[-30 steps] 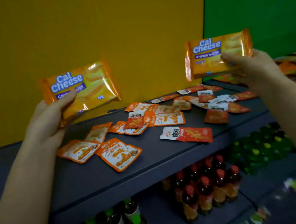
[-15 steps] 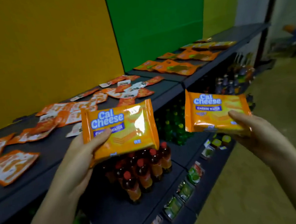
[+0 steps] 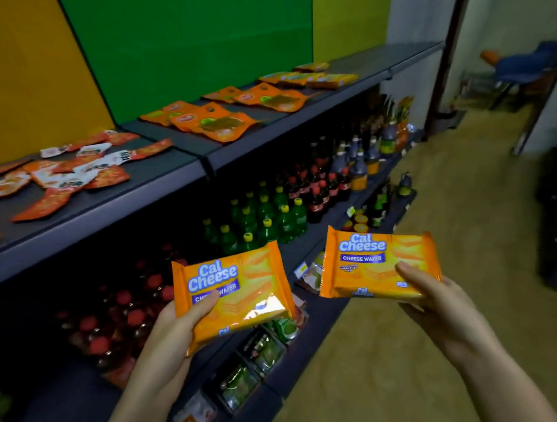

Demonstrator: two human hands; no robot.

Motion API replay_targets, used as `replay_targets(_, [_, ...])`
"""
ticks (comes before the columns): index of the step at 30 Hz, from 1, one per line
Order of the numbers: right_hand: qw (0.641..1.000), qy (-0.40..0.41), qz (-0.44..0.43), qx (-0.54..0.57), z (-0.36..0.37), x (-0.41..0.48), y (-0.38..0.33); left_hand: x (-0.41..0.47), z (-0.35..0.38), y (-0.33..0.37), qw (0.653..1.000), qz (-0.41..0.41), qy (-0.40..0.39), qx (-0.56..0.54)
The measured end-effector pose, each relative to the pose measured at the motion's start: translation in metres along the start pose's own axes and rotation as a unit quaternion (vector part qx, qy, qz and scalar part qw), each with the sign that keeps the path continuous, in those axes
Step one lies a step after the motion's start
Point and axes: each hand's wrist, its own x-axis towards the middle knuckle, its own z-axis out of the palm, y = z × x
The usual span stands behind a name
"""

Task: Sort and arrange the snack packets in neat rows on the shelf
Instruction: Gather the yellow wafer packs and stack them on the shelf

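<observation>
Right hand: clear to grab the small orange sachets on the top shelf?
Probably not. The right hand grips a Cal Cheese packet, low and off to the right; the sachets lie far left on the top shelf.

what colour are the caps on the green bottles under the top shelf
Yellow caps on the green bottles, seen in the head view.
</observation>
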Motion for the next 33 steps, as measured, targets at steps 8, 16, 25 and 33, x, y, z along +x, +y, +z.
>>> replay_targets(8, [0.998,0.049,0.016,0.044,-0.065,0.052,-0.018,0.055,0.092,-0.018,0.998,-0.043,-0.035,-0.005])
replay_targets(16, [0.993,0.093,0.048,0.061,-0.102,0.159,-0.060,0.159,0.186,-0.015,0.996,-0.060,-0.059,-0.003])
replay_targets(25, [0.992,0.093,0.003,0.089,-0.124,0.296,-0.153,0.277,0.301,0.031,0.995,-0.017,-0.093,-0.012])
replay_targets(33, [0.993,0.071,0.067,0.059,-0.160,0.409,-0.182,0.328,0.393,0.033,0.998,-0.053,-0.044,-0.010])
